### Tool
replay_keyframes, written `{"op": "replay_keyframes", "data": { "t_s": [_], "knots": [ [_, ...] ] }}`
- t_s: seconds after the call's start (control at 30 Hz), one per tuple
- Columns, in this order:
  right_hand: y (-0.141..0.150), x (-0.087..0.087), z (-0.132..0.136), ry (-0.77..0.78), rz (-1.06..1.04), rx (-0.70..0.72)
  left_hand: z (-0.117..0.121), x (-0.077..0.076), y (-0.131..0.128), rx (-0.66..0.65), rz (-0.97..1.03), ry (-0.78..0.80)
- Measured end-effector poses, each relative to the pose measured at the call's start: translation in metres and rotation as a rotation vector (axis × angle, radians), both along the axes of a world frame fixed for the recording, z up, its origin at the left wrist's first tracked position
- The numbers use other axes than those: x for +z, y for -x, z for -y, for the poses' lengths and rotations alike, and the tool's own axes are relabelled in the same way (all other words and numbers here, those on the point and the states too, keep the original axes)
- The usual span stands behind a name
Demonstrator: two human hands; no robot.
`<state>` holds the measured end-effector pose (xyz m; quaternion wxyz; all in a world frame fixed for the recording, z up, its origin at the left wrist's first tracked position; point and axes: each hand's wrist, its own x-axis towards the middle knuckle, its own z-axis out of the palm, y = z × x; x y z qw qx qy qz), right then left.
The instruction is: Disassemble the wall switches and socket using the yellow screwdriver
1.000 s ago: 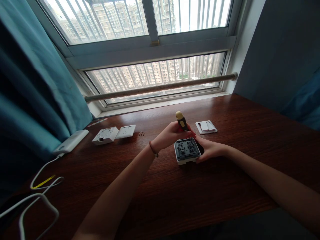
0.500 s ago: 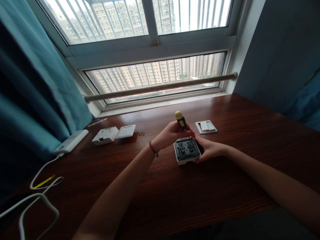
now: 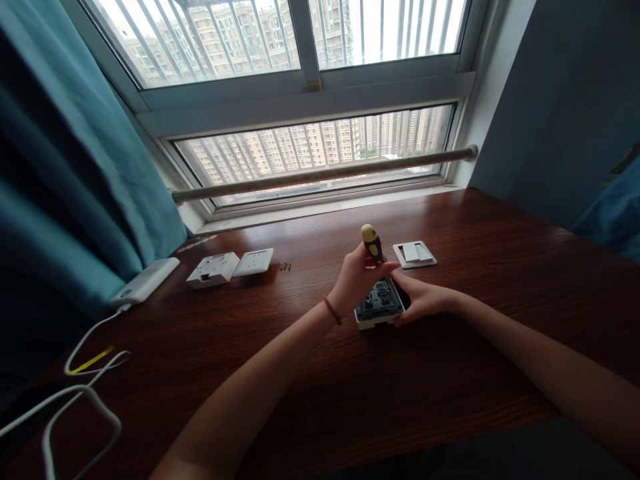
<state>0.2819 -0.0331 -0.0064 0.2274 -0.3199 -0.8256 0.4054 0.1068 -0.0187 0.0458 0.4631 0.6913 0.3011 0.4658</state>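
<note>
My left hand [image 3: 357, 279] is closed around a screwdriver [image 3: 372, 244] with a yellow and black handle. The handle leans slightly left, and the tip is hidden behind my fingers at the far side of a wall switch [image 3: 384, 300]. That switch has a dark inner face in a white housing and lies on the table, partly covered by my left hand. My right hand [image 3: 421, 297] grips its right side, thumb at the near corner and fingers at the far one. Beyond my right hand lies a white switch cover [image 3: 415, 254] with its rocker plates.
On the brown table [image 3: 280, 347], at left, are a white back box [image 3: 214, 270], a white socket panel [image 3: 253, 262] and several small screws [image 3: 285, 267]. A white power bank [image 3: 145, 281] with a white cable [image 3: 83, 390] lies by the blue curtain [image 3: 75, 147]. A window stands behind.
My left hand and the screwdriver have shifted slightly right, and the hand now covers more of the switch. The right hand keeps its grip. The whole view has moved slightly.
</note>
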Motion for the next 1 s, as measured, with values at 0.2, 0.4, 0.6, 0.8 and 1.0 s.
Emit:
{"op": "replay_keyframes", "data": {
  "t_s": [0.2,0.4,0.6,0.8,1.0],
  "knots": [
    [-0.001,-0.002,0.000,0.011,0.005,-0.010,-0.001,0.013,0.006,-0.244,0.161,0.178],
    [-0.001,-0.003,0.000,0.011,0.013,-0.017,-0.008,0.023,0.019,-0.352,0.059,0.117],
    [-0.002,-0.006,-0.001,0.022,0.018,-0.020,-0.004,0.025,0.019,-0.325,-0.049,0.007],
    [0.001,0.002,0.002,0.028,-0.024,0.024,-0.004,0.019,0.014,-0.104,-0.131,-0.057],
    [0.001,0.004,0.002,0.044,-0.024,0.014,-0.001,0.007,0.007,0.032,-0.167,-0.170]
  ]
}}
